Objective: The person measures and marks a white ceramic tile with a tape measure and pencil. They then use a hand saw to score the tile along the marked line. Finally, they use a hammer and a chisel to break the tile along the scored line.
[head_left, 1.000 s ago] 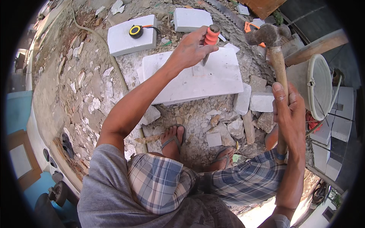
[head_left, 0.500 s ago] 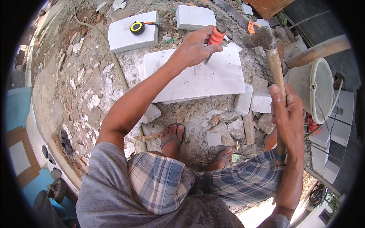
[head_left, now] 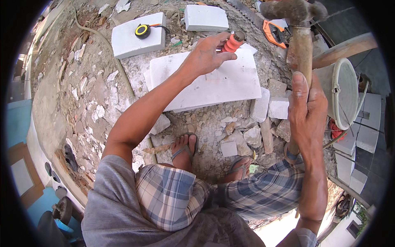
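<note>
My left hand (head_left: pixel 207 55) is closed round a chisel (head_left: pixel 233 43) with an orange-red ribbed grip. It sits over the far part of a white lightweight block (head_left: pixel 210 91), which lies across the rubble in front of my feet. Behind my fingers the chisel's blade is hidden, so I cannot tell whether its tip touches the block. Faint reddish lines mark the block's top beside the hand. To the right, my right hand (head_left: pixel 307 109) grips the wooden handle of a hammer (head_left: pixel 293 14), thumb along the shaft. The hammer's rusty head is raised, well apart from the chisel.
A yellow-and-black tape measure (head_left: pixel 142 31) lies on another white block (head_left: pixel 123 46); a smaller block (head_left: pixel 205 18) sits beyond. Far right of these is a handsaw with an orange handle (head_left: pixel 273 33). A tipped pale bucket (head_left: pixel 338 94) and a plank (head_left: pixel 349 50) stand at right. Stones surround my sandalled feet.
The hammer has come up higher and nearer to me. My left hand stays over the block with the chisel, whose blade showed below the fingers before. The whole view has shifted slightly.
</note>
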Demonstrator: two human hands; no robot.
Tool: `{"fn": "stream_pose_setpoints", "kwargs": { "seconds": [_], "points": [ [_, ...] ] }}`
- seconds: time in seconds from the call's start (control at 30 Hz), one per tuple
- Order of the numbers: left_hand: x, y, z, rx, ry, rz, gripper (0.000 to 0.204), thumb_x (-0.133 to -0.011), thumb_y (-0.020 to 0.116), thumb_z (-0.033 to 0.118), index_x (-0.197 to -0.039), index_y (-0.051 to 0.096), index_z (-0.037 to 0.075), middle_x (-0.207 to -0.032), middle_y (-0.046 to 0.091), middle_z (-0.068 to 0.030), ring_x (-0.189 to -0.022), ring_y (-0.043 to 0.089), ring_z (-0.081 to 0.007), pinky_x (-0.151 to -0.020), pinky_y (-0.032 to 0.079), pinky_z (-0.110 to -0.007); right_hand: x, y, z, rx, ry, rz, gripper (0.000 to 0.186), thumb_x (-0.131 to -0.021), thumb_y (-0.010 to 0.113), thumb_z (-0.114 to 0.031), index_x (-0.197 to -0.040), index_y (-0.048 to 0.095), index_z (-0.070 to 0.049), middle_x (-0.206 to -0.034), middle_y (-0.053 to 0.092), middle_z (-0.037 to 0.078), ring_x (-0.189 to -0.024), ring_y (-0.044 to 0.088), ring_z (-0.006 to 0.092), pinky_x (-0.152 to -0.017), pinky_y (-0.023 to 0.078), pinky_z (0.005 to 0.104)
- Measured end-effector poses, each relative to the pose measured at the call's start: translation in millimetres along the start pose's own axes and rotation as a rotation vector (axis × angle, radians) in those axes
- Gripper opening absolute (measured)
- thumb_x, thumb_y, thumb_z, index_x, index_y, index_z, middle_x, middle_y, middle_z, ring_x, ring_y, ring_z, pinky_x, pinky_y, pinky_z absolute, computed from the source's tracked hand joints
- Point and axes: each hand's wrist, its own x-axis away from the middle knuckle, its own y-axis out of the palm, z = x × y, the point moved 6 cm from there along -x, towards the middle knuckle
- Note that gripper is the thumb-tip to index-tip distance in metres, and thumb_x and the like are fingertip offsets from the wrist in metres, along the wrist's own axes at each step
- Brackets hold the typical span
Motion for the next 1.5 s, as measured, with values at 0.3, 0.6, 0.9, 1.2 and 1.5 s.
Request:
{"fn": "stream_pose_setpoints", "kwargs": {
  "seconds": [0.3, 0.6, 0.9, 1.2, 1.5],
  "points": [
    [2.5, 2.2, -10.1, 0.107, -0.026, -0.036, 0.054, -0.091, 0.083, 0.013, -0.14, 0.062, 0.002, -0.124, 0.075, -0.0124, -0.114, 0.073, -0.0221, -0.108, 0.055, -0.037, -0.4, 4.9, -3.7, -0.011, -0.019, -0.066, 0.044, -0.112, 0.053, -0.039, -0.113, 0.062, 0.004, -0.071, 0.057, 0.019, -0.069, 0.055, 0.0322, -0.066, 0.046, 0.0464],
    [-2.4, -8.6, -17.4, 0.003, -0.003, 0.035, 0.057, -0.094, 0.082, 0.023, -0.143, 0.061, 0.003, -0.127, 0.075, -0.0116, -0.117, 0.072, -0.0219, -0.107, 0.055, -0.038, 5.0, -1.4, 13.5, 0.067, 0.091, -0.169, 0.049, -0.112, 0.051, -0.043, -0.115, 0.066, 0.004, -0.074, 0.062, 0.022, -0.07, 0.063, 0.0361, -0.071, 0.048, 0.0472],
    [0.9, -25.1, -1.4, 0.106, -0.026, 0.039, 0.057, -0.094, 0.081, 0.024, -0.143, 0.061, 0.004, -0.126, 0.074, -0.012, -0.115, 0.072, -0.0228, -0.105, 0.055, -0.037, 17.0, -13.6, 32.8, -0.116, 0.133, -0.079, 0.05, -0.112, 0.052, -0.046, -0.114, 0.066, 0.001, -0.073, 0.053, 0.009, -0.07, 0.05, 0.0165, -0.065, 0.042, 0.037],
    [4.1, -0.9, -12.3, 0.072, 0.008, -0.022, 0.051, -0.094, 0.08, 0.016, -0.139, 0.061, 0.002, -0.127, 0.072, -0.0103, -0.117, 0.071, -0.0212, -0.105, 0.055, -0.037, 22.2, -12.6, 24.8, -0.026, 0.131, -0.099, 0.05, -0.111, 0.053, -0.045, -0.113, 0.065, 0.004, -0.072, 0.06, 0.016, -0.068, 0.057, 0.0251, -0.068, 0.045, 0.0437],
    [5.4, 4.3, -3.3, 0.069, 0.025, -0.01, 0.05, -0.093, 0.081, 0.013, -0.137, 0.062, 0.002, -0.124, 0.073, -0.0087, -0.115, 0.072, -0.0207, -0.103, 0.055, -0.037, 18.5, -7.6, 24.5, -0.007, 0.153, -0.132, 0.05, -0.111, 0.053, -0.045, -0.112, 0.065, 0.003, -0.071, 0.059, 0.015, -0.065, 0.055, 0.0238, -0.065, 0.045, 0.0432]
  ]
}}
